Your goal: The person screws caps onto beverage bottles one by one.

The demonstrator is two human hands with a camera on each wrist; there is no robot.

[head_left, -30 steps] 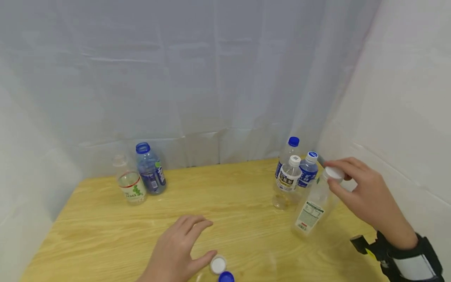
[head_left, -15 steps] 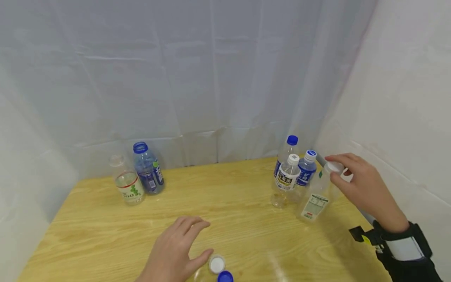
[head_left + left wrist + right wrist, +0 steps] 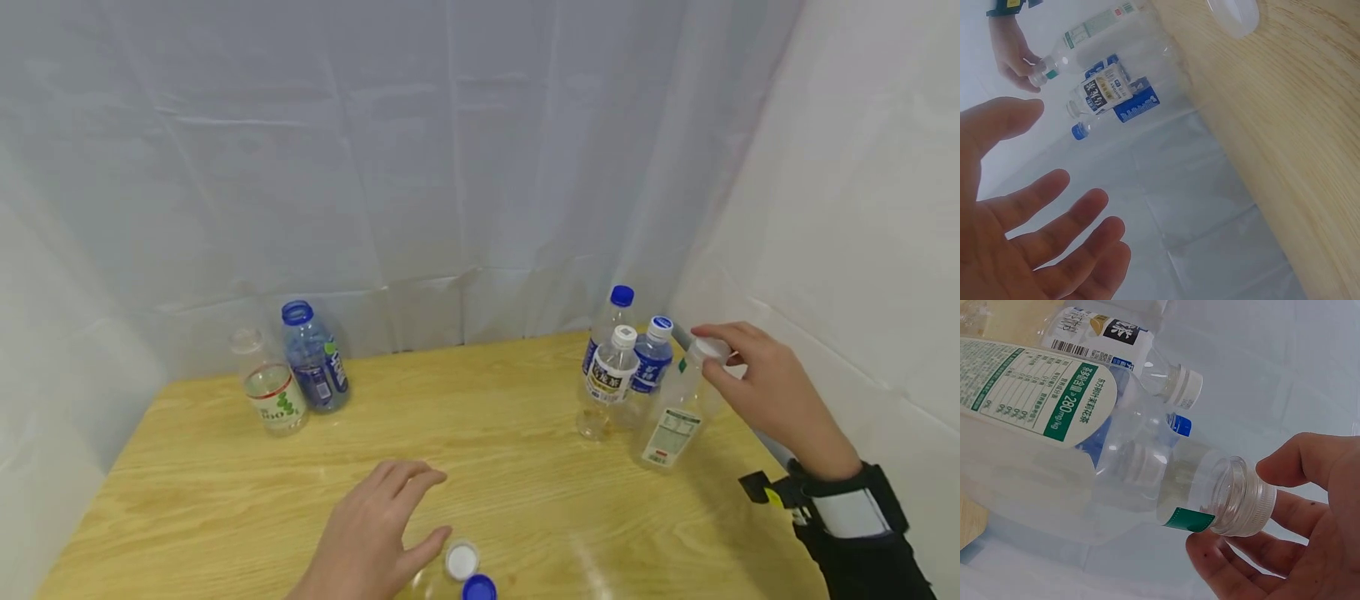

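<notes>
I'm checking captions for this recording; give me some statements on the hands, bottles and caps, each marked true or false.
The right hand touches the white cap of the rightmost bottle. True.
The left hand grips a bottle. False: the left hand holds nothing.
The blue-tinted bottle on the left has no cap on. True.
The loose blue cap is behind every bottle. False: the loose blue cap lies in front of them, beside a loose white cap.

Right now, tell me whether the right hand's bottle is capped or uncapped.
Capped: the bottle has a ridged white cap on it, pinched by the right hand. How tightly it is screwed, I cannot tell.
</notes>
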